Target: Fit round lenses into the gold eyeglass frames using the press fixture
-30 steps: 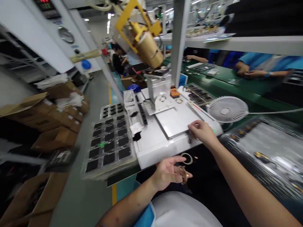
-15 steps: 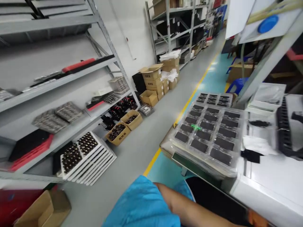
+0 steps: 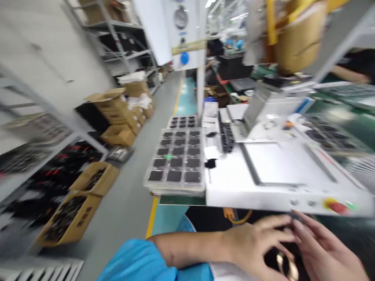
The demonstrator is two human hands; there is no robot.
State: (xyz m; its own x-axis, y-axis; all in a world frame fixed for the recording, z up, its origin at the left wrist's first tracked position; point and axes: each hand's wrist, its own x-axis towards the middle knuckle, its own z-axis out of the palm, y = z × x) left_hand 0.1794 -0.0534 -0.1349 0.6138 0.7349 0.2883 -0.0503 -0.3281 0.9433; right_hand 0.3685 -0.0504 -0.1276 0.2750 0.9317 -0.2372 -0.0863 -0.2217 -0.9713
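My left hand is at the lower right, in front of the white machine bed. Its lower fingers are curled around a shiny gold-coloured ring-shaped part. My right hand meets it from the right, and the fingertips of both hands come together. A small dark piece shows at those fingertips, pinched by my right hand; blur hides its exact kind. Both hands are held above my lap, just below the machine's front edge.
A stack of clear trays with dark square pieces stands left of the white machine bed. A red button sits on its front edge. Cartons of small parts and shelving stand across the aisle.
The view swung far left to the shelves, then partly back. My right hand has left the machine bed's front edge and now meets my left hand, which still holds the gold-coloured ring-shaped part.
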